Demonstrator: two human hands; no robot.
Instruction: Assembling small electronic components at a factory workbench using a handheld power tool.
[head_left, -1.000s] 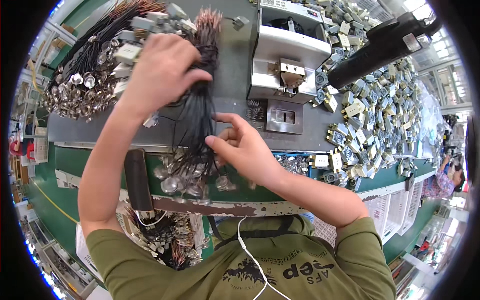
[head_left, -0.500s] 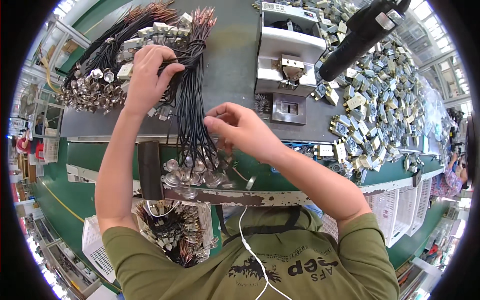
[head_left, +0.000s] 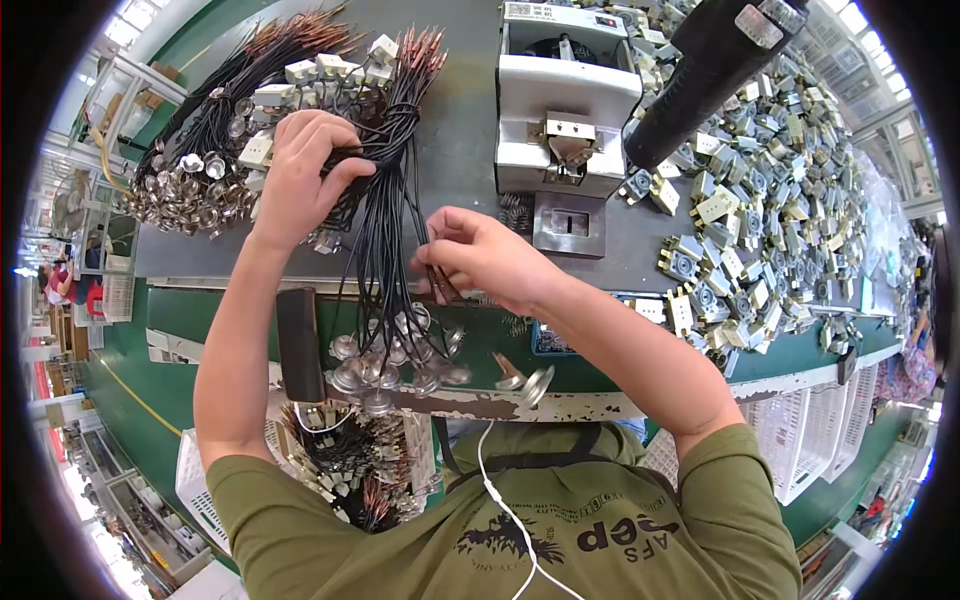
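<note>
My left hand [head_left: 305, 170] is closed on a bundle of black wires [head_left: 388, 215], near where the wires are bound together. Bare copper-coloured ends [head_left: 420, 50] stick out at the bundle's far end. Round silvery metal caps [head_left: 385, 375] hang from its near end, over the table's front edge. Right of the bundle, the curled fingers of my right hand [head_left: 485, 255] pinch one or more black wires at its side. Beneath that hand a loose-hanging metal cap [head_left: 537, 387], slightly blurred, dangles apart from the others.
A white-and-metal bench fixture [head_left: 570, 85] stands ahead, with a slotted metal block [head_left: 569, 224] before it. A black cylindrical tool [head_left: 690, 95] leans in. Small switch-like blocks [head_left: 760, 200] heap at right. Another wire bundle [head_left: 215, 125] lies far left; a crate of wired parts [head_left: 355, 460] sits below.
My right hand has closed on wire at the bundle's side. A metal cap below it has swung right, away from the cluster. My left hand keeps its grip on the bundle.
</note>
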